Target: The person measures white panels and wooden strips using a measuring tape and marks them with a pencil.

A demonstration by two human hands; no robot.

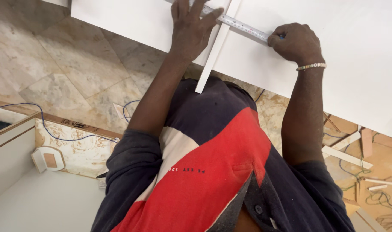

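One metal tape measure lies flat across the white board, near its front edge, spanning both hands. Left hand spread wide, palm pressing tape and one thin white strip that crosses under it and overhangs the edge. Right hand curled closed, pinning the tape's other end; bead bracelet on wrist. Board smooth, matte, rectangular.

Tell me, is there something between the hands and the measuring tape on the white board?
Nothing visible. The left hand presses flat on the measuring tape where it crosses the thin white strip. The right hand touches the tape's other end directly on the white board.
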